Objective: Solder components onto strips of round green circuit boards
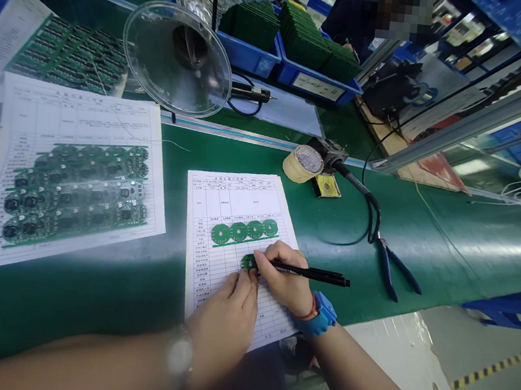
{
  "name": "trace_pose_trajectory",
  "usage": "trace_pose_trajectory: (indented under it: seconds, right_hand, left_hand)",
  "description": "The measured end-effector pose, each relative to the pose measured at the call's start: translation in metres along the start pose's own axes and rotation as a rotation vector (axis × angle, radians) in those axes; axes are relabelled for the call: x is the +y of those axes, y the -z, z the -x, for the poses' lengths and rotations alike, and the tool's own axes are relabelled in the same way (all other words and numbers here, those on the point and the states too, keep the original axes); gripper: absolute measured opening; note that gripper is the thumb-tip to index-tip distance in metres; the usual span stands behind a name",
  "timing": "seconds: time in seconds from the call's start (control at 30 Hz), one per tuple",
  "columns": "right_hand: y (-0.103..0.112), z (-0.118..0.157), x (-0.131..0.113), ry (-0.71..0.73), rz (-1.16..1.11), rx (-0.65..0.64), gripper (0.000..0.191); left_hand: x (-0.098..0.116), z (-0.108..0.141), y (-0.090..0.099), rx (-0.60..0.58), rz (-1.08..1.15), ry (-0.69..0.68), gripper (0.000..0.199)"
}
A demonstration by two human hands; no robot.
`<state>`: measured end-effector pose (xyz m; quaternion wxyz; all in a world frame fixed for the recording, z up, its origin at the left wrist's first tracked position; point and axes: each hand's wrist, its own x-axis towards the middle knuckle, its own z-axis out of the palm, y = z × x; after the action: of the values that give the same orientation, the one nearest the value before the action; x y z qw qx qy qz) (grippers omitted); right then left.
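I see four round green circuit boards point(238, 232) done in a row on the white printed form point(223, 198) at lower centre, a fifth round green circuit board point(248, 261) set below them at the fingertips of the right hand point(282, 278), which grips a slim black pen point(317, 276), while the left hand point(228, 309) rests open on the sheet.

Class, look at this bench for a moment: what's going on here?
A person is at a green bench. Their right hand holds a black pen at a small round circuit board lying on a printed form. Their left hand rests on the form beside it. Four more round boards sit in a row above, and blue-handled pliers lie to the right.
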<state>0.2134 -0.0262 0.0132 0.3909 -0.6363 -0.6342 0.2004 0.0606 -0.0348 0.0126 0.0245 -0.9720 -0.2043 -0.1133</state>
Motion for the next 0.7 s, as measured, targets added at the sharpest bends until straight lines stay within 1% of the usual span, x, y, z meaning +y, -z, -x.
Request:
trace_pose_trajectory:
  seconds: [0.33,0.5,0.7]
  right_hand:
    - [-0.0011,0.0009,0.0023,0.016,0.010,-0.001,0.030]
    - [-0.0008,0.0005,0.0022,0.002,0.031,0.001,0.031]
    - [0.0007,-0.0011,0.0009,-0.002,0.001,0.012,0.030]
  left_hand:
    - [0.0000,0.0006,0.0005,0.027,-0.001,0.008,0.037]
    - [0.0000,0.0010,0.0010,0.025,0.006,0.001,0.036]
    - [-0.0010,0.0005,0.0017,0.019,0.002,0.000,0.036]
